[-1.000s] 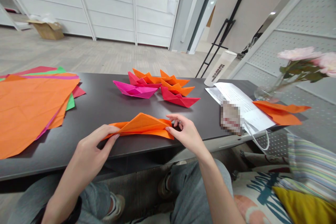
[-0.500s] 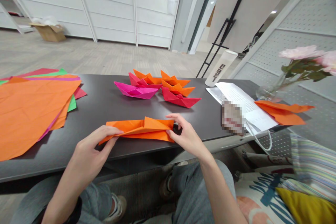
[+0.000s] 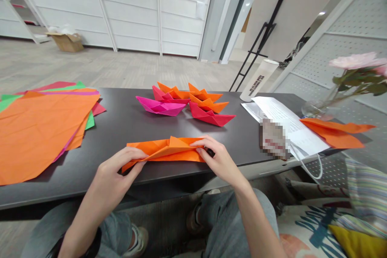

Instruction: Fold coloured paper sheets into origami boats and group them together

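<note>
grey-floored room, floor, white panelled wall, dark tabletop across the front. item in hand: one folded orange paper, at the middle of the tabletop's near side, held lengthwise; whether its underside rests on the surface cannot be told. left hand: gripping the left end, fingers over, thumb under. right hand: thumb and forefinger pinching the right end. condition: judged part-folded; a long band with layered flaps and a small raised peak, lacking the pointed ends of the pieces behind. outstanding, by judgement: further creasing and shaping. beyond it, apparently finished: six paper boats, clustered in two short rows, among them a magenta boat and a red boat. left: a stack of coloured sheets, orange uppermost, lying flat, seemingly unused. right: white papers, a blurred item overlapping them, a white cylinder behind; farther right, a loose orange piece near a glass vase. edges: the tabletop's front edge runs near the folded paper, both forearms crossing it. room for moving: a strip of dark surface toward the boats, further stretches toward stack and papers.
</note>
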`<state>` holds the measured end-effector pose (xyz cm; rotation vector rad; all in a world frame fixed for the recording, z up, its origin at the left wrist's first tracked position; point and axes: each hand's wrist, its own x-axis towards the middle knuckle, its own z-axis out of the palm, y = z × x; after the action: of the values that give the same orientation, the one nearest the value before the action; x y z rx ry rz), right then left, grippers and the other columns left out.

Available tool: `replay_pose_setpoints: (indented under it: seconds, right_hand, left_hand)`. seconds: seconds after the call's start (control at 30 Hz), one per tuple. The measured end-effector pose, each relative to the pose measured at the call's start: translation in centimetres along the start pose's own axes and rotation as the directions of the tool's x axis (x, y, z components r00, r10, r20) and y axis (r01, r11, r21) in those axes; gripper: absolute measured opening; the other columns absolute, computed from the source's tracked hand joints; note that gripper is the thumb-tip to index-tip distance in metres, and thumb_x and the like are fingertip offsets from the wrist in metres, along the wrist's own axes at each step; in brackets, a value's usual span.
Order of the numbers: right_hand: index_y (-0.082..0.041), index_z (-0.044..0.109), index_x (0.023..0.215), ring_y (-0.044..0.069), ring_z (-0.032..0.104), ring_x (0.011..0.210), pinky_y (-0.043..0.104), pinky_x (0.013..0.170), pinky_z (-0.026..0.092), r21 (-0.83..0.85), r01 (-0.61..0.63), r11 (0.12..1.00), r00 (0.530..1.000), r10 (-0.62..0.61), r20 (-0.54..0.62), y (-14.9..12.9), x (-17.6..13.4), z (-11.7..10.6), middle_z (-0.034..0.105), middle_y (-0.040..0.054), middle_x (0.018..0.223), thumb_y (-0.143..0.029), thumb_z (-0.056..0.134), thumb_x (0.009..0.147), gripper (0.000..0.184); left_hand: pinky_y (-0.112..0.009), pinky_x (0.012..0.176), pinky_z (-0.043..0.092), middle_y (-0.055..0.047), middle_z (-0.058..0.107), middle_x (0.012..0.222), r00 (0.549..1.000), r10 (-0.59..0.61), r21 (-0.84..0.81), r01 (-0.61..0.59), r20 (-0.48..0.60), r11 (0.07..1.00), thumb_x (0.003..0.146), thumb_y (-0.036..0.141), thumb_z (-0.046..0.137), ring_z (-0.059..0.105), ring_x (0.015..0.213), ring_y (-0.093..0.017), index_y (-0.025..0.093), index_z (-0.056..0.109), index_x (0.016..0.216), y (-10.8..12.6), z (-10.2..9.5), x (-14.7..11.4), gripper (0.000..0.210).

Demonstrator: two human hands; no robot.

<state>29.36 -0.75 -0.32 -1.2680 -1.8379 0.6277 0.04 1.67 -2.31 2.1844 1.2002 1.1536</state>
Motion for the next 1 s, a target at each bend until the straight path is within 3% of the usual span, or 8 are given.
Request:
replay_pose_setpoints:
  seconds: [0.2,0.33,0.4,0.47,0.6,0.7,0.87,1.0]
  right_hand:
    - [-0.023,0.072,0.083,0.022,0.067,0.099,0.036,0.091,0.05,0.039,-0.033,0.999,0.999,0.032,0.015,-0.1,0.1,-0.1,0.071,0.0055,0.103,-0.015,0.062,0.087,0.014]
    - [-0.025,0.073,0.096,0.022,0.068,0.094,0.038,0.086,0.053,0.127,-0.091,0.988,0.992,0.101,-0.07,0.5,0.1,0.1,0.074,0.0057,0.099,-0.024,0.064,0.089,0.011]
    - [-0.025,0.067,0.107,0.022,0.069,0.087,0.036,0.079,0.055,0.207,-0.152,0.966,0.971,0.185,-0.151,0.8,0.1,0.3,0.074,0.0042,0.092,-0.028,0.07,0.085,0.022]
    - [-0.024,0.065,0.102,0.021,0.07,0.081,0.035,0.075,0.057,0.293,-0.183,0.939,0.948,0.247,-0.199,0.9,0.1,0.5,0.073,0.0029,0.085,-0.034,0.077,0.079,0.028]
    - [-0.022,0.058,0.07,0.022,0.071,0.084,0.035,0.076,0.058,0.359,-0.158,0.92,0.962,0.226,-0.155,0.5,0.1,0.3,0.072,0.0067,0.088,-0.041,0.08,0.077,0.03]
    - [-0.021,0.063,0.074,0.023,0.07,0.093,0.035,0.078,0.058,0.349,-0.124,0.929,0.982,0.165,-0.092,0.1,0.0,-0.3,0.072,0.0088,0.098,-0.042,0.078,0.081,0.026]
    - [-0.022,0.077,0.084,0.023,0.068,0.101,0.038,0.088,0.056,0.3,-0.063,0.952,0.998,0.059,0.02,0.0,-0.2,-1.2,0.072,0.0101,0.105,-0.047,0.061,0.094,0.031]
    - [-0.022,0.07,0.088,0.021,0.07,0.089,0.035,0.081,0.058,0.416,-0.183,0.891,0.978,0.206,-0.011,0.6,0.1,-0.7,0.073,0.0064,0.097,-0.044,0.078,0.081,0.024]
  left_hand:
    - [-0.031,0.085,0.056,-0.004,0.073,0.095,0.999,-0.03,-0.027,0.031,0.04,0.999,0.092,0.037,0.064,0.07,0.09,-0.021,0.023,0.069,0.09,0.4,0.1,-0.1,0.015]
    - [-0.029,0.086,0.055,-0.002,0.072,0.096,0.998,-0.05,-0.051,0.052,0.028,0.997,0.092,0.038,0.065,0.069,0.091,-0.019,0.024,0.069,0.09,0.6,0.3,0.1,0.014]
    - [-0.03,0.087,0.055,-0.002,0.07,0.097,0.998,-0.05,-0.058,0.051,0.023,0.997,0.092,0.038,0.064,0.068,0.093,-0.019,0.025,0.069,0.09,0.5,0.4,0.1,0.014]
    - [-0.033,0.09,0.054,-0.004,0.067,0.102,0.999,-0.053,-0.037,0.053,0.005,0.998,0.092,0.039,0.064,0.067,0.097,-0.02,0.024,0.07,0.087,0.4,0.4,0.1,0.017]
    - [-0.045,0.104,0.049,-0.009,0.058,0.126,0.995,-0.063,0.059,0.068,-0.076,0.996,0.09,0.042,0.064,0.058,0.12,-0.028,0.023,0.072,0.082,0.2,0.3,0.1,0.022]
    - [-0.048,0.109,0.045,-0.009,0.052,0.138,0.991,-0.086,0.064,0.093,-0.1,0.994,0.09,0.043,0.064,0.053,0.129,-0.03,0.023,0.072,0.082,0.1,0.3,0.0,0.023]
    - [-0.035,0.096,0.052,-0.004,0.065,0.113,0.985,-0.147,-0.032,0.144,-0.088,0.989,0.091,0.041,0.064,0.065,0.105,-0.022,0.024,0.07,0.088,0.0,0.3,0.0,0.018]
    - [-0.03,0.088,0.051,-0.003,0.067,0.103,0.987,-0.154,-0.053,0.151,-0.054,0.987,0.091,0.041,0.064,0.065,0.097,-0.02,0.024,0.069,0.086,0.1,0.4,-0.1,0.019]
